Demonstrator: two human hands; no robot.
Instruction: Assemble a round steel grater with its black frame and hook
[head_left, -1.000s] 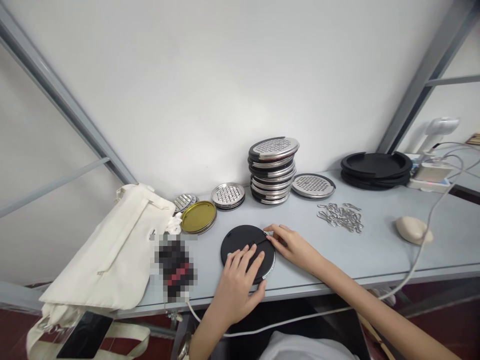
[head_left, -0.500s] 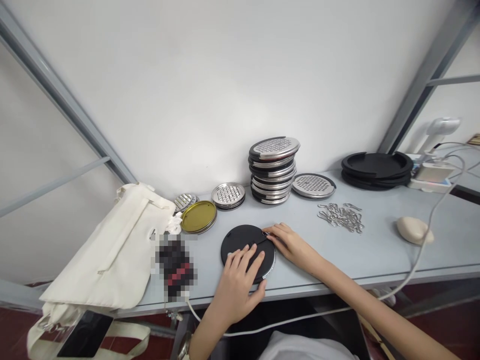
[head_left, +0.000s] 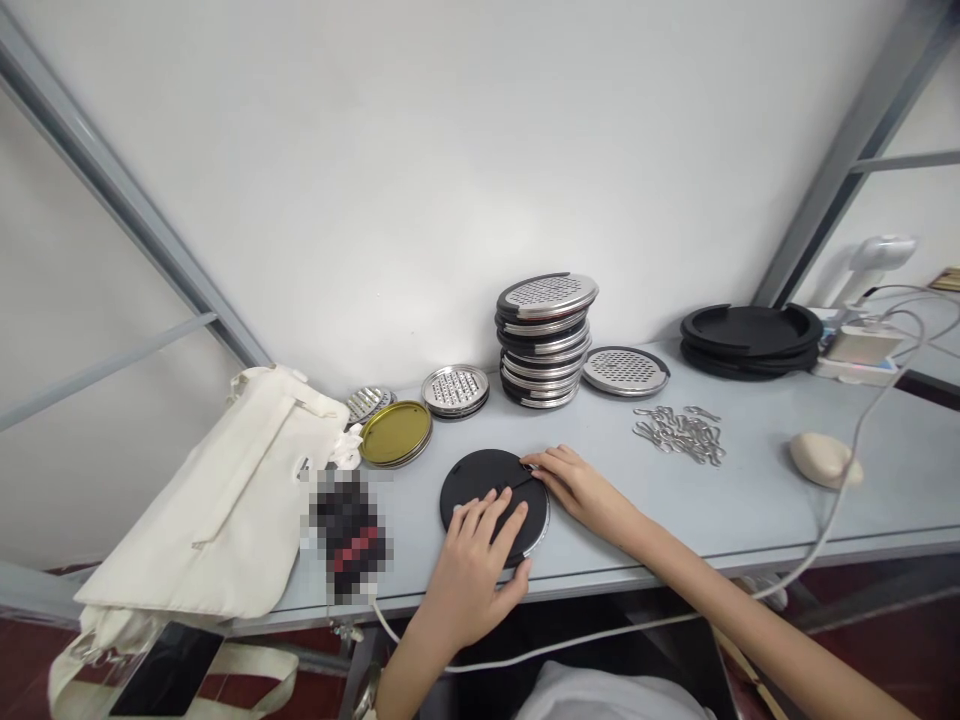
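Observation:
My left hand (head_left: pixel 472 565) lies on a round black disc (head_left: pixel 472 480) with a thin metal rim, fingers spread and pressing on its near half. A thin dark line runs across the disc towards its right edge. My right hand (head_left: pixel 577 490) reaches the disc from the right, with its fingertips pinched at the upper right rim around a small metal piece (head_left: pixel 531 467), mostly hidden by the fingers. Just behind the disc are a pile of metal hooks (head_left: pixel 679 436) and perforated steel plates.
Behind the disc stand a tall stack of steel-and-black graters (head_left: pixel 544 340), a brass-coloured lid (head_left: pixel 395 433) and black rings (head_left: pixel 750 330). A cream cloth bag (head_left: pixel 217 510) lies left, beside a pixelated object (head_left: pixel 349 530). A white cable (head_left: pixel 844 520) crosses the grey table (head_left: pixel 675 510).
My right hand's fingertips have shifted slightly left along the disc's rim. My left hand stays on the disc, and the view has moved only a little.

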